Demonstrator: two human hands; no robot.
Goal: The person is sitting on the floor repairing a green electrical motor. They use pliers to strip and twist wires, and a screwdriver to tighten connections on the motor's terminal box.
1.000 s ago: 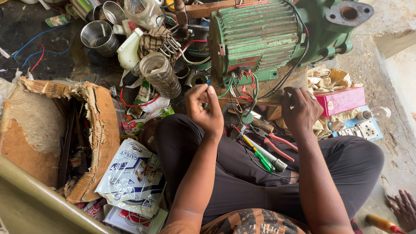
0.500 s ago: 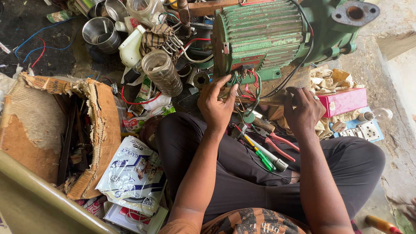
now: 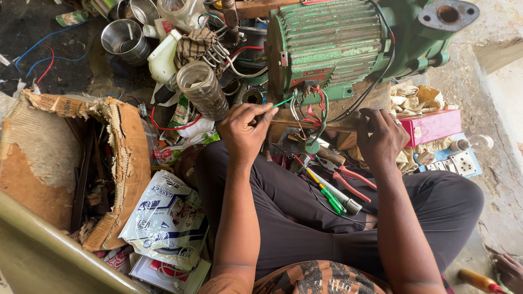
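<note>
A green ribbed electric motor (image 3: 332, 41) rests on a wooden block (image 3: 338, 117) in front of my crossed legs. My left hand (image 3: 245, 133) pinches a thin green wire (image 3: 283, 102) that runs toward the motor's terminal wires (image 3: 313, 106). My right hand (image 3: 381, 139) lies on the edge of the wooden block, fingers curled over it, holding no tool. On my lap lie a green-handled screwdriver (image 3: 327, 196) and red-handled pliers (image 3: 351, 182).
A torn cardboard box (image 3: 65, 163) stands at the left, plastic packets (image 3: 163, 218) beside it. Jars, a steel cup (image 3: 120, 38) and a white bottle (image 3: 163, 57) crowd the upper left. A pink box (image 3: 433, 125) and a switch plate (image 3: 460, 163) sit at the right. Another person's hand (image 3: 509, 269) shows at the bottom right.
My left hand has moved up toward the motor's wires and now pinches the green wire. My right hand has stayed on the block.
</note>
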